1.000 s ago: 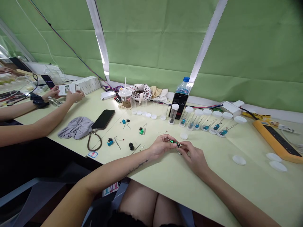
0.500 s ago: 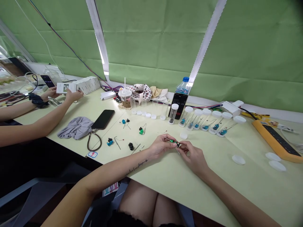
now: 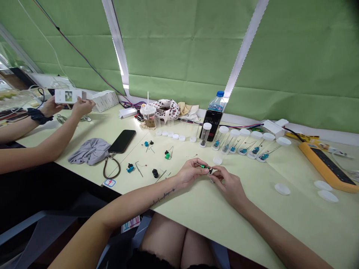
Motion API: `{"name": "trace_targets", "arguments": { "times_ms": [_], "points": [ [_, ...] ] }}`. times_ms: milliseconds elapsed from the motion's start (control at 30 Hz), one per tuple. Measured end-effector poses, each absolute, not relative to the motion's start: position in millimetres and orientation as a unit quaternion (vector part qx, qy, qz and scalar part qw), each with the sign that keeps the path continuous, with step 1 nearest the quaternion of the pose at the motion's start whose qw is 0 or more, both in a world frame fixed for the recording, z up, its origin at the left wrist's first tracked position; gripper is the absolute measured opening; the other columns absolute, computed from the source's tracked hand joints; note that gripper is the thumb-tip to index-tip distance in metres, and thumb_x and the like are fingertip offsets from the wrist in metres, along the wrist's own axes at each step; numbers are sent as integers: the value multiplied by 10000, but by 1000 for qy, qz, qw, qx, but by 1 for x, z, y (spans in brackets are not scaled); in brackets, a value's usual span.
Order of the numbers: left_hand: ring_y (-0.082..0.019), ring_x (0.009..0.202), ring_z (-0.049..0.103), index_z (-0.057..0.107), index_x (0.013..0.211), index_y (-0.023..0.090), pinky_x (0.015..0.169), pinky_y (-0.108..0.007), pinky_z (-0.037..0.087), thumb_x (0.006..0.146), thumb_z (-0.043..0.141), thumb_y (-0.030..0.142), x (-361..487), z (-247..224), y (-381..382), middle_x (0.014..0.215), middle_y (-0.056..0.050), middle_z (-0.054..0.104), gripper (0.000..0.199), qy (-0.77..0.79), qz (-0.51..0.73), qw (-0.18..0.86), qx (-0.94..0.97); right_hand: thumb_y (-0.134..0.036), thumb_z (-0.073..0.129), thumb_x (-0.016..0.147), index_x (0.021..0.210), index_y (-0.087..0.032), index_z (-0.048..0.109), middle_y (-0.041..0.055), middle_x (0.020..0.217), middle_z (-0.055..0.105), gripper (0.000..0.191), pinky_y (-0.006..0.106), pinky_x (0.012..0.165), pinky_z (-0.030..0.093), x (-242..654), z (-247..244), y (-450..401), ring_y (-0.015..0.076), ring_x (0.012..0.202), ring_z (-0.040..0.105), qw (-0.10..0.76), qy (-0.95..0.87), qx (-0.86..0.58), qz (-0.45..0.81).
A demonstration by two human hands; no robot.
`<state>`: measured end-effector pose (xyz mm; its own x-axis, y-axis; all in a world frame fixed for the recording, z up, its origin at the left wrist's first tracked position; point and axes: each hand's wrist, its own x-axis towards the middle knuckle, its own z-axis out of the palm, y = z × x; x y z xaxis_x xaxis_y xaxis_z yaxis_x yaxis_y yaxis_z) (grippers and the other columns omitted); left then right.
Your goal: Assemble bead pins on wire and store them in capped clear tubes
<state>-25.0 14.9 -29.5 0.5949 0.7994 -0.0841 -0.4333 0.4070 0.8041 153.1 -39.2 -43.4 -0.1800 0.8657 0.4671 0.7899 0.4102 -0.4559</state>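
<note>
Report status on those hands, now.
Left hand, right hand pinching green-and-black component on thin metal wire. White round plastic cap just beyond, not touching.

From here I see the left hand and the right hand pinching together a small green part on a thin wire, above the pale table. Behind them stands a row of clear tubes with white caps.
</note>
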Motion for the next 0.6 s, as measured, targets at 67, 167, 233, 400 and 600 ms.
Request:
{"name": "trace_targets", "arguments": {
  "times_ms": [67, 167, 233, 400, 600],
  "points": [
    [-143, 749, 634, 606, 817, 102, 853, -361, 447, 541, 821, 203, -25, -29, 15, 791, -59, 667, 364, 241, 387, 803, 385, -399, 457, 898, 1096, -227, 484, 13, 795, 695, 264, 263, 607, 484, 153, -44, -40, 153, 666, 651, 350, -763, -540, 61],
    [-143, 745, 634, 605, 801, 103, 865, -368, 443, 521, 830, 205, -25, -28, 14, 783, -53, 665, 373, 243, 389, 803, 381, -372, 434, 912, 1062, -225, 501, 12, 778, 693, 221, 260, 615, 482, 153, -45, -40, 147, 659, 649, 347, -770, -533, 45],
    [-143, 742, 634, 604, 795, 101, 868, -373, 442, 515, 832, 198, -25, -27, 14, 778, -52, 665, 374, 244, 388, 804, 379, -358, 440, 911, 1050, -222, 506, 8, 772, 693, 205, 258, 624, 481, 153, -44, -40, 142, 654, 647, 343, -772, -533, 36],
    [-145, 747, 635, 604, 794, 95, 866, -373, 443, 530, 825, 182, -25, -27, 14, 789, -61, 665, 356, 241, 387, 804, 382, -360, 447, 909, 1030, -215, 508, 8, 762, 693, 198, 251, 616, 480, 152, -40, -41, 142, 644, 647, 339, -773, -535, 41],
    [-144, 740, 634, 603, 809, 97, 856, -372, 451, 538, 820, 186, -25, -30, 15, 783, -55, 662, 358, 241, 388, 803, 382, -385, 443, 905, 1079, -210, 493, 16, 786, 699, 252, 252, 610, 492, 152, -41, -41, 145, 657, 658, 345, -770, -535, 50]
  ]
}}
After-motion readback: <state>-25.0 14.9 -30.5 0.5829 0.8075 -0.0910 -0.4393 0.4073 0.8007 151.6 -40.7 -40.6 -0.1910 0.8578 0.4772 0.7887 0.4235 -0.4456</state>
